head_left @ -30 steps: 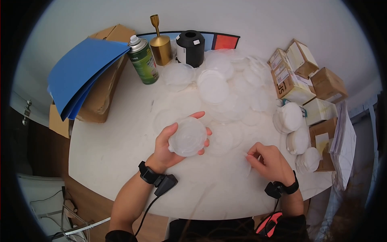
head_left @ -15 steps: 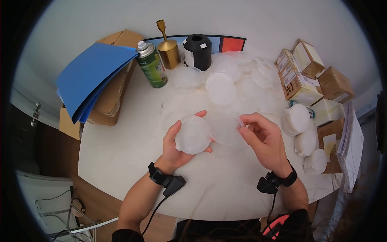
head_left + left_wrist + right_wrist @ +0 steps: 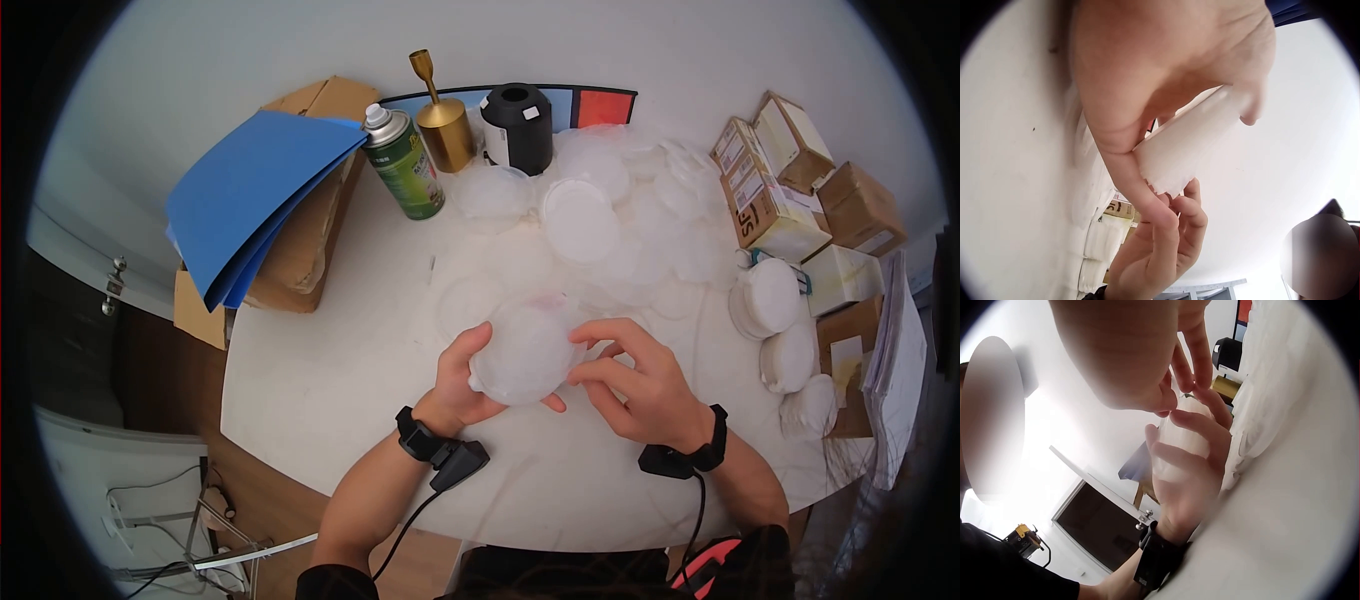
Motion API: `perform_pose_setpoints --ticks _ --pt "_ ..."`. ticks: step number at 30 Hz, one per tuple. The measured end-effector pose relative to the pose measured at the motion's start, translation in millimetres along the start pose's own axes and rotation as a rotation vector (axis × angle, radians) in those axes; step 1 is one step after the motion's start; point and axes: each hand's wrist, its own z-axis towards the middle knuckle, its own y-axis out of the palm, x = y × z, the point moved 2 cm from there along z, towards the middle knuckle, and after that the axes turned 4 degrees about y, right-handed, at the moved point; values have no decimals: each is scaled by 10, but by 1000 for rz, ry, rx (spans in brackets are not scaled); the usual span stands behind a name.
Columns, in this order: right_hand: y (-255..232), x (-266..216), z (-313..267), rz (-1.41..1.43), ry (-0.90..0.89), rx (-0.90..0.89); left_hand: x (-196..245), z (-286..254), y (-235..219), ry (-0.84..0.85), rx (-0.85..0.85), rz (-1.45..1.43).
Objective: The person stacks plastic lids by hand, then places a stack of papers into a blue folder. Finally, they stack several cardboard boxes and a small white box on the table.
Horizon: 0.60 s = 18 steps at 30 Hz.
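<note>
My left hand [image 3: 462, 382] cradles a stack of round translucent plastic lids [image 3: 528, 352], the thumb over the left rim and the fingers beneath. In the left wrist view the stack [image 3: 1179, 147] shows edge-on, thick with layered rims. On the right side of the stack, my right hand [image 3: 645, 385] has its curled fingertips and thumb at the rim of the top lid. From the right wrist camera, both hands' fingers meet around the lids [image 3: 1182, 440]. More loose clear lids [image 3: 655, 250] lie spread over the table beyond the hands.
A green spray can [image 3: 405, 170], a brass candle holder [image 3: 446, 135] and a black cylinder [image 3: 517, 135] stand at the back. Blue folders [image 3: 260, 190] lie on a carton at left. Stacks of white lids [image 3: 768, 298] and small cardboard boxes [image 3: 860, 208] line the right side.
My right hand has come up from the table with a clear lid and brought it left onto the stack in my left hand. The left hand keeps its hold.
</note>
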Motion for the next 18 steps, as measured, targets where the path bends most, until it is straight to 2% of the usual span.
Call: perform_pose_setpoints --ticks 2,4,7,8,11,14,16,18 --pt "-3 -15 9 22 18 20 -22 1 22 -13 24 5" --pt "30 0 3 109 73 118 -26 -7 70 -29 50 28" --pt "48 82 -45 116 133 231 -74 22 -3 -112 -224 33" --pt "49 100 -68 99 152 261 -85 11 -8 -145 -242 48" --pt "65 76 -62 647 450 366 -108 -15 29 -209 -274 13" --pt "-55 105 -63 827 599 284 -118 -19 25 -201 -231 -145" --pt "-100 82 -60 655 502 84 -147 -71 35 -216 -147 -228" --pt "-88 52 -64 486 369 -40 -183 -104 -8 -257 -161 -131"
